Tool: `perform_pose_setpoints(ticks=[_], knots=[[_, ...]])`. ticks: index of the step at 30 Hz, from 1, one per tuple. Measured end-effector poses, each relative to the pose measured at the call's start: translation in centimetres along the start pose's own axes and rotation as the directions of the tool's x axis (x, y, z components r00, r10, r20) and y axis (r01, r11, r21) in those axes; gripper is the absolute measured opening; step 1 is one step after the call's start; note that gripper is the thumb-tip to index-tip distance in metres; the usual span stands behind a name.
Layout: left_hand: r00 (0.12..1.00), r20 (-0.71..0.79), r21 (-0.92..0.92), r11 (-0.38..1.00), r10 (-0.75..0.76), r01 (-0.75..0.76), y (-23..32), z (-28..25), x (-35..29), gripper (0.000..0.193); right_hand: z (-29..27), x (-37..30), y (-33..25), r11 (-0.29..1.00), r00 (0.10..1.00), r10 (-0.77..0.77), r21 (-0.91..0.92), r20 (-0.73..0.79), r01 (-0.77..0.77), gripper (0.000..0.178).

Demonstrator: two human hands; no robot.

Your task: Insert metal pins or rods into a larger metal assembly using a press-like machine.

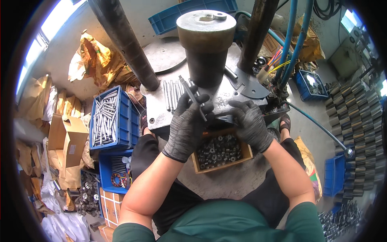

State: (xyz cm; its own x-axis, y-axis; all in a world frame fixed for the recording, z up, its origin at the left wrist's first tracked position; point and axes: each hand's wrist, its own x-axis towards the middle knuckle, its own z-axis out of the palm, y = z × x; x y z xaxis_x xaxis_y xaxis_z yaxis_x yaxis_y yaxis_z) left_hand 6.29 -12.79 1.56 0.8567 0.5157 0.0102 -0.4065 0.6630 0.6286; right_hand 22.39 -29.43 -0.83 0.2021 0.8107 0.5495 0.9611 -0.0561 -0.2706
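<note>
My left hand (pixel 182 131), in a dark grey glove, is closed around a slim metal shaft (pixel 186 86). The shaft slants from upper left to lower right, over the front of the metal press table (pixel 158 121). My right hand (pixel 253 126), gloved alike, is at the table's front edge, its fingers loosely bent and apart; I see nothing in them. Several similar shafts (pixel 171 94) lie side by side on the table, left of a thick steel cylinder (pixel 207 52). A small metal ring (pixel 219 16) rests on the cylinder's top. Below my hands is a box of small round metal parts (pixel 221 151).
Steel columns (pixel 123 42) rise either side of the cylinder. A blue crate of shafts (pixel 105 121) stands left, above another blue bin (pixel 108 173). Blue hoses (pixel 294 48) hang at the right. Stacked metal tubes (pixel 354 121) line the far right; cardboard boxes (pixel 68 141) stand left.
</note>
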Motion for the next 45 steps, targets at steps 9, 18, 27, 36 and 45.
perform_pose_setpoints(ticks=[9, 18, 27, 36, 45], knots=[[0.988, -0.156, 0.083, 0.996, -0.018, 0.031, -0.6, 0.8, 0.2, 0.036, 3.0, 0.5, 0.9, 0.993, 0.999, -0.005, -0.115, 0.044, 0.010, 0.034], [0.977, -0.214, 0.220, 0.975, 0.016, 0.032, -1.6, 1.0, 0.0, 0.028, 3.0, -0.2, 2.4, 0.986, 0.992, -0.076, -0.154, -0.098, 0.060, 0.018], [0.986, -0.169, 0.421, 0.903, -0.015, 0.086, -4.0, -0.4, 0.0, 0.021, 1.4, -1.1, 1.5, 0.665, 0.837, 0.545, 0.585, 0.045, -0.464, 0.013], [0.974, -0.073, 0.526, 0.822, -0.213, 0.219, -6.8, -0.4, -0.8, 0.016, 0.0, -3.5, -1.4, 0.334, 0.813, 0.531, 0.823, 0.239, -0.459, 0.016], [0.913, -0.150, 0.570, 0.722, -0.378, 0.392, -7.1, 0.7, -1.2, 0.020, -2.2, -3.2, -3.1, 0.669, 0.774, 0.597, 0.403, 0.209, -0.625, 0.022]])
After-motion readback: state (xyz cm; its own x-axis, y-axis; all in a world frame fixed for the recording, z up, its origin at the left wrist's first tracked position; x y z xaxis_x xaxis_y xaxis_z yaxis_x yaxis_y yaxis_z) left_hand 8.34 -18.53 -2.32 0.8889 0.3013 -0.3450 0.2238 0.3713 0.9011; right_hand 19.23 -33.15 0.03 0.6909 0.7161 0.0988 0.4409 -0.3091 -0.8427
